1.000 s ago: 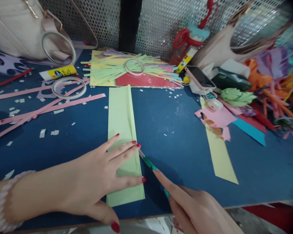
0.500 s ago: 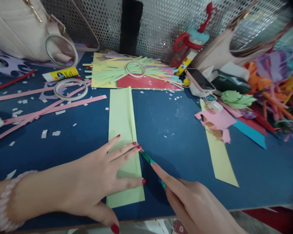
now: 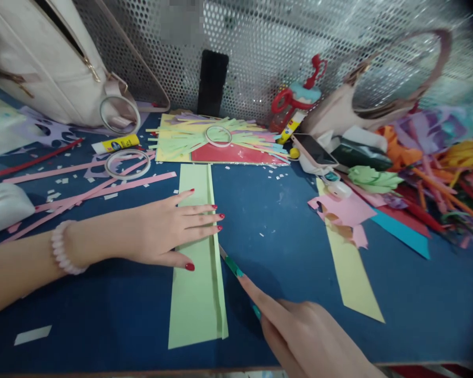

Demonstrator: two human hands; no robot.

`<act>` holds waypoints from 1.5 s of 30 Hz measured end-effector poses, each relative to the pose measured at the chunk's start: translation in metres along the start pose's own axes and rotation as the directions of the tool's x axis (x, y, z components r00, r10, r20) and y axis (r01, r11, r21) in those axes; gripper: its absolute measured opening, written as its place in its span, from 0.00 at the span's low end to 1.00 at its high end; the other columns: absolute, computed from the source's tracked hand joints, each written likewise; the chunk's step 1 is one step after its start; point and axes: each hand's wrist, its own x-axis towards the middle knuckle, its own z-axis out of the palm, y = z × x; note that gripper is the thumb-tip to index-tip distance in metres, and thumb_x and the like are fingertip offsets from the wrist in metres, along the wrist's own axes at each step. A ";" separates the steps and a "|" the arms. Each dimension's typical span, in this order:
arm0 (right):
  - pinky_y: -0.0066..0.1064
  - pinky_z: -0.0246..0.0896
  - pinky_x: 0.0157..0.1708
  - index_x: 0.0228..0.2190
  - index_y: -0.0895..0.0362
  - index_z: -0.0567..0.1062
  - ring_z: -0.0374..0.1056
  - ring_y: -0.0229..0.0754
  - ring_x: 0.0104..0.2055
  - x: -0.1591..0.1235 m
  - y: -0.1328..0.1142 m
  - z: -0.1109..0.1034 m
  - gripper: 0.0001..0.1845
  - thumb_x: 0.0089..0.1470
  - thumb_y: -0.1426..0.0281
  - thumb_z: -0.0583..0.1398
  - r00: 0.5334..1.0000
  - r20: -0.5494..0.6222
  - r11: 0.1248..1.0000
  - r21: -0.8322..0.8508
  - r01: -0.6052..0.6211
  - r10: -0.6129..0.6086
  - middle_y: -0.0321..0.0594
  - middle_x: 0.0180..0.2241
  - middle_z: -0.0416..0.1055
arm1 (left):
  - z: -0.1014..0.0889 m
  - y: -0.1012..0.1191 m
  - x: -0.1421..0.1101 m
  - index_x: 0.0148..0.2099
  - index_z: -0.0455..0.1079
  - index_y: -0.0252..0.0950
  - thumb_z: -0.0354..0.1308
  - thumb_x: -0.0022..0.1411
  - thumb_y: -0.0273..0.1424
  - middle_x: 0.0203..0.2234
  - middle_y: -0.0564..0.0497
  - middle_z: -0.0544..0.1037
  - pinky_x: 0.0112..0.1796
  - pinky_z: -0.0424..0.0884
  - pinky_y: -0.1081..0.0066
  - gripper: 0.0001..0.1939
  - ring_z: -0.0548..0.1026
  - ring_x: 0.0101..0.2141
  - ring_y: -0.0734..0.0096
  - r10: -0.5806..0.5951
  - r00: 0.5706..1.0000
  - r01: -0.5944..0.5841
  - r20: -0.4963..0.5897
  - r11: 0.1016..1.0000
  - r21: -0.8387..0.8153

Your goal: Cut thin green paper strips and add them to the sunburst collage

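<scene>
A light green sheet of paper [image 3: 197, 304] lies lengthwise before me, its right edge folded over into a narrow strip. Across its middle, my left hand [image 3: 169, 228] rests flat with fingers spread, the tips reaching the folded edge. My right hand [image 3: 299, 325] grips a green craft knife [image 3: 232, 265], index finger stretched along the handle. The metal tip of the knife points at the paper's right edge, just below my left fingers. Whether the blade is inside the fold cannot be made out.
Cut green strips under a tape roll [image 3: 218, 136] lie on coloured packs at the back. A glue stick [image 3: 116, 143], another tape roll [image 3: 127, 165] and pink strips are at left. A phone [image 3: 314, 149], paper scraps and a yellow strip [image 3: 352, 268] lie right. Bags stand behind.
My left hand has moved up the paper, uncovering its lower part. The knife has come down along the right edge, where the fold now stands more open. The view has tilted upward.
</scene>
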 end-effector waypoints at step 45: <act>0.27 0.49 0.19 0.63 0.57 0.66 0.71 0.40 0.22 0.083 0.035 -0.022 0.31 0.59 0.77 0.48 0.966 0.142 0.975 0.022 -0.223 0.218 0.39 0.22 0.77 | -0.012 -0.005 0.002 0.72 0.50 0.49 0.51 0.64 0.57 0.70 0.32 0.44 0.61 0.46 0.34 0.39 0.41 0.68 0.38 -0.029 0.982 0.069 0.185 0.975 -0.212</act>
